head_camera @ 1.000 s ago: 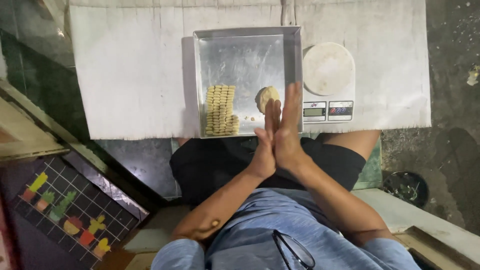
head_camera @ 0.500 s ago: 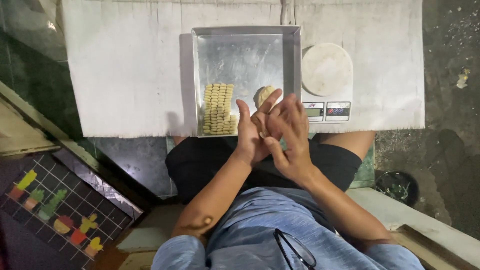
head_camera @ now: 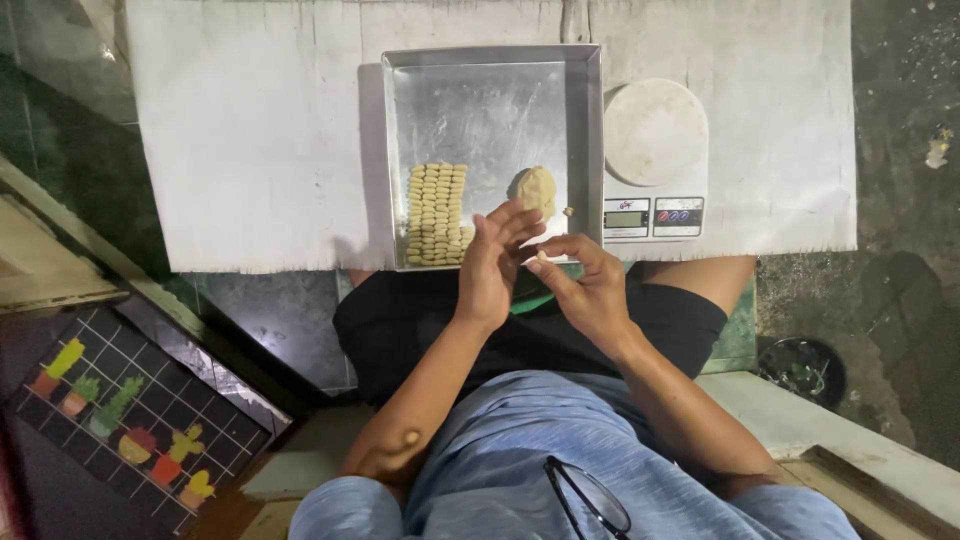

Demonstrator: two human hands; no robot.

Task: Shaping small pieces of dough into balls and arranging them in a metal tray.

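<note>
While soft, pale dough bit (head_camera: pixel 542 256).

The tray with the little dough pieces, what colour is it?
Shiny silver metal tray, seen in the head view.

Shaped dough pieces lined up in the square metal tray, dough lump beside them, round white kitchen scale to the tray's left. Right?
Not quite: in the head view the round white kitchen scale sits to the right of the square metal tray. The shaped dough pieces and dough lump are as described.

Home baking corner; tray (head_camera: pixel 590 120), scale (head_camera: pixel 655 165)
</note>
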